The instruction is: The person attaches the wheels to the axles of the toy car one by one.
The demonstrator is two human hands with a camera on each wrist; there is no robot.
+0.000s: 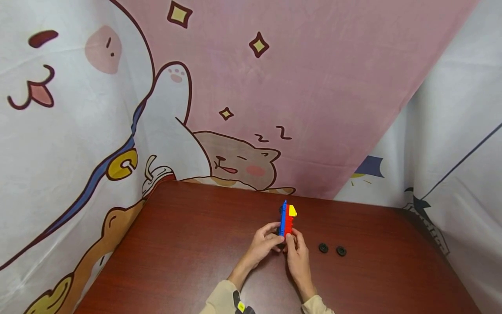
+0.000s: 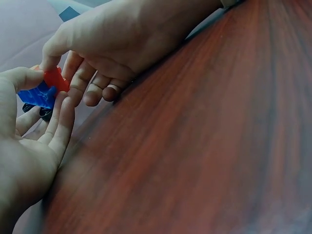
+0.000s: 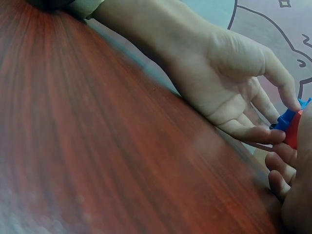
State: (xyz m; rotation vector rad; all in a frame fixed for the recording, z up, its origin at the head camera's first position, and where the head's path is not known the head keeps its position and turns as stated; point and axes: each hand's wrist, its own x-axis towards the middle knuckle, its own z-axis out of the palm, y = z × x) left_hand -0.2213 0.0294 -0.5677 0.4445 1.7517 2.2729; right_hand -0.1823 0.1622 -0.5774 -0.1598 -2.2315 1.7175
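Note:
A small toy truck [image 1: 286, 221] of red and blue plastic, with a yellow block [image 1: 292, 211] near its far end, is held up over the table by both hands. It is turned on its side, its blue base [image 2: 35, 97] toward the left hand and its red body [image 2: 57, 80] toward the right. Black wheels [image 2: 45, 113] show at the base. My left hand [image 1: 262, 245] grips the blue side between thumb and fingers. With thumb and forefinger, my right hand [image 1: 299, 257] pinches the red near end; its other fingers curl loosely below.
Two loose black wheels [image 1: 323, 248] lie side by side on the dark red wooden table [image 1: 188, 235], to the right of my right hand. A printed cloth [image 1: 313, 96] with cartoon cats hangs behind the table and along its sides.

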